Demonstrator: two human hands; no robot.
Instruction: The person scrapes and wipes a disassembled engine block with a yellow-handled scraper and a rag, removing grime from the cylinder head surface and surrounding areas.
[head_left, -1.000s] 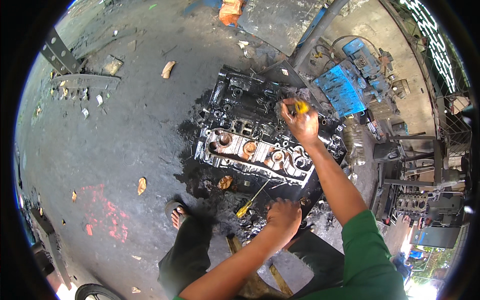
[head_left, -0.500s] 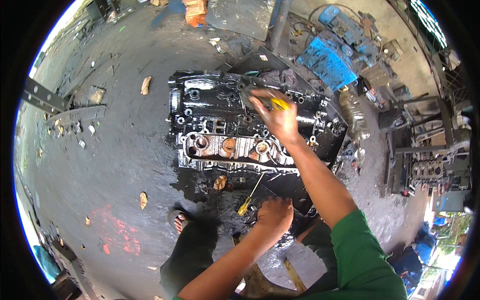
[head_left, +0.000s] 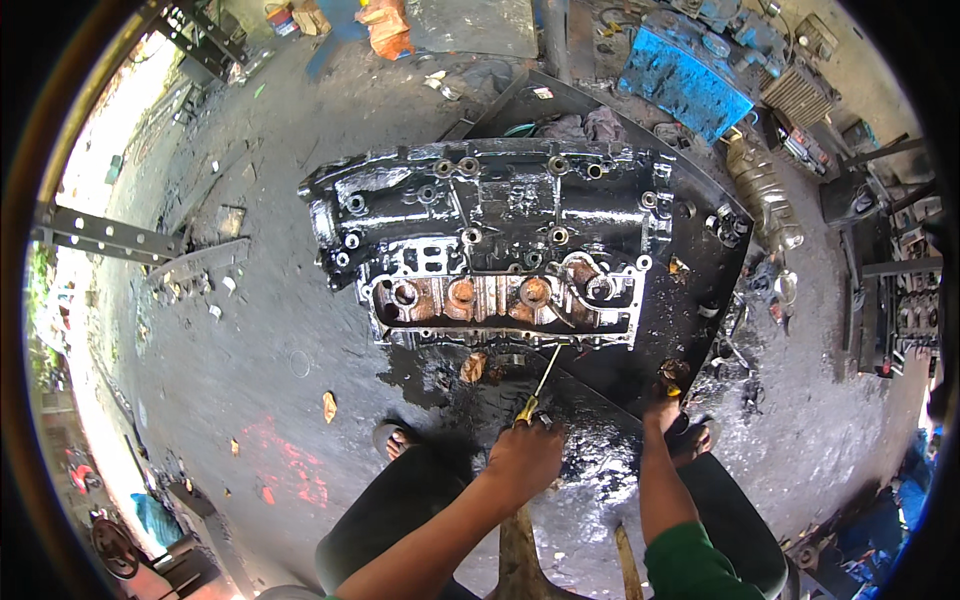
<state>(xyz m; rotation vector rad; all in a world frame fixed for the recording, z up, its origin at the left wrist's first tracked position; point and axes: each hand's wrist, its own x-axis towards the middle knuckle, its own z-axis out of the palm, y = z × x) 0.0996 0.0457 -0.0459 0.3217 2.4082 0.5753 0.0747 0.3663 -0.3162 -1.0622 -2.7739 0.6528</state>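
A black, oily engine block lies in front of me, with a pale-edged recessed section stained rust-brown along its near side. My right hand is closed round a yellow-handled brush, low over the tray at the engine's near right; its head is hard to make out there. Near the engine's front edge lies a screwdriver with a yellow handle, its shaft pointing at the engine. My left hand is down at the handle's end, fingers curled; what they grip is hidden.
Under the engine spreads a black metal tray, with dark rags at its far corner. A blue machine box and a large clear plastic bottle stand at the right. A dry leaf lies before the engine; a perforated steel beam is at left.
My right hand has come back from above the engine to the tray's near right, still with the brush. My left hand has shifted to the screwdriver's handle end. The view has moved.
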